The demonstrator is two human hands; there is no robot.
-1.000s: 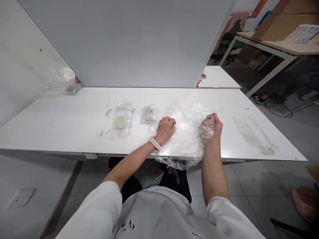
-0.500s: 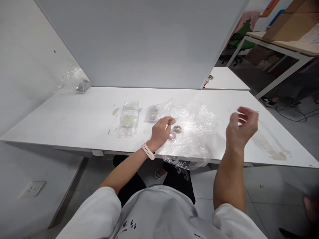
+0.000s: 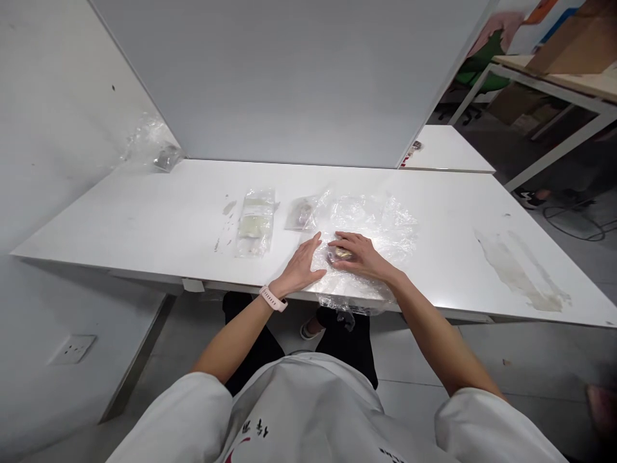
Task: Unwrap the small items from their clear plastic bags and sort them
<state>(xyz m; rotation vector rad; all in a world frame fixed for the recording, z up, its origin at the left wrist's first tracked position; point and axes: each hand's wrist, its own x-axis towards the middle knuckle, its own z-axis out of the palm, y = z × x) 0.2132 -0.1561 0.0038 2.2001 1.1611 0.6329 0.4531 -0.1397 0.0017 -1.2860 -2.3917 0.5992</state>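
Note:
A large sheet of clear crinkled plastic [image 3: 380, 225] lies spread on the white table [image 3: 144, 218], its near edge hanging over the front. My left hand [image 3: 303, 265], with a pink wristband, rests flat and open on the sheet's left edge. My right hand [image 3: 362, 254] lies on the sheet just beside it, fingers curled around small round brownish pieces [image 3: 341, 253], partly hidden under the fingers.
Two small clear packets lie left of the sheet: a longer greenish one [image 3: 253, 222] and a smaller one [image 3: 301, 212]. A crumpled plastic bag [image 3: 153, 149] sits at the far left corner by the grey partition [image 3: 289, 77]. A stain [image 3: 523, 273] marks the table's right side.
My right hand let go of the plastic's right edge, lifted, then came down left onto the small pieces. My left hand opened flat beside them. The sheet settled flatter.

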